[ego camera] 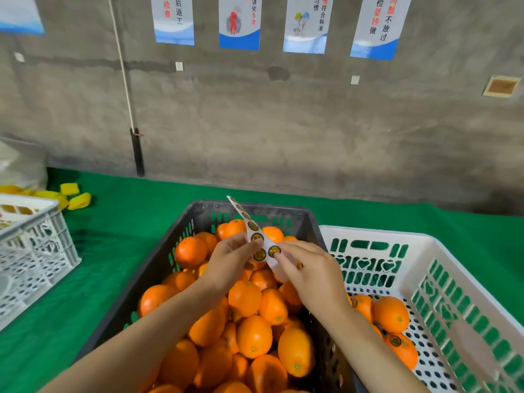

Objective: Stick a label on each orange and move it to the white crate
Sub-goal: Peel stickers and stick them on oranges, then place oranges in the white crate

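A grey-white crate (pixel 37 242) is sitting at the table's (pixel 113 222) left edge, well apart from the work. At the middle of the near edge, the black crate (pixel 158 268) is brimming with unlabelled oranges (pixel 246 299).

Above it, the left hand (pixel 229 259) is reaching in from the lower left, forearm angled up and inward. Its thumb and fingers are curling round the strip (pixel 252 225) and pinching it about mid-length, so the free end is sticking up toward the far rim. The right hand (pixel 306 273) is coming in from the lower right, palm down, wrist over the black crate's right wall. Its thumb and forefinger are closing on a label (pixel 274 251) near the strip's lower end and appear to be peeling it.

To do this well, I judge the left hand should be keeping the strip taut while the right is lifting the label by its edge only, so the glue is staying clean.

At the near right corner, touching the black crate, the white crate (pixel 377 236) is holding a few oranges, one (pixel 397 343) showing a label.
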Motion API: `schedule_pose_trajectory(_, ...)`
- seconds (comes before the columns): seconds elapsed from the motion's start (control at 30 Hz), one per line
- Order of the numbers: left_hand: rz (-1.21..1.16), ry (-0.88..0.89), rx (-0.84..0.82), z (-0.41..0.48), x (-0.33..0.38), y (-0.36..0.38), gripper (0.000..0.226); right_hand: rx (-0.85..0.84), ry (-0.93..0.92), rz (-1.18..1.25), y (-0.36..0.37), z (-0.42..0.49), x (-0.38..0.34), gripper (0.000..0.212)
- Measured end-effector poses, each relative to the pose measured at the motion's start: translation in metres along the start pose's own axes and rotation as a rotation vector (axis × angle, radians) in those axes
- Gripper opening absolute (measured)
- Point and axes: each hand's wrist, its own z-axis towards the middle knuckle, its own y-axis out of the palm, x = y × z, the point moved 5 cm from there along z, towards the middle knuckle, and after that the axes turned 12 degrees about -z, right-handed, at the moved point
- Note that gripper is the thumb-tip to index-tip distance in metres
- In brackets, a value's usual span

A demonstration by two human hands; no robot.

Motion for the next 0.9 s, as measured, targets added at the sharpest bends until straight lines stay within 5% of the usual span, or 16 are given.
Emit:
schedule_pose_trajectory(0.57,-0.205,-0.038,-0.01,0.003,-0.004,-0.002,0.028,0.141,-0.382,-0.23,-0.015,-0.003,-0.023,0.011)
schedule_pose_trajectory(0.7,-0.225,-0.03,0.233,0.009,-0.002,-0.022,0.021,0.148,-0.289,-0.092,-0.019,-0.002,-0.024,0.014)
schedule_pose_trajectory(0.8,-0.128,-0.069,0.445,0.012,-0.006,-0.037,0.022,-0.125,-0.19,-0.084,-0.003,0.0,-0.019,0.014)
schedule_pose_trajectory(0.9,-0.017,-0.069,0.493,0.013,-0.01,-0.04,0.023,-0.718,-0.115,-0.059,0.033,-0.016,-0.011,0.013)
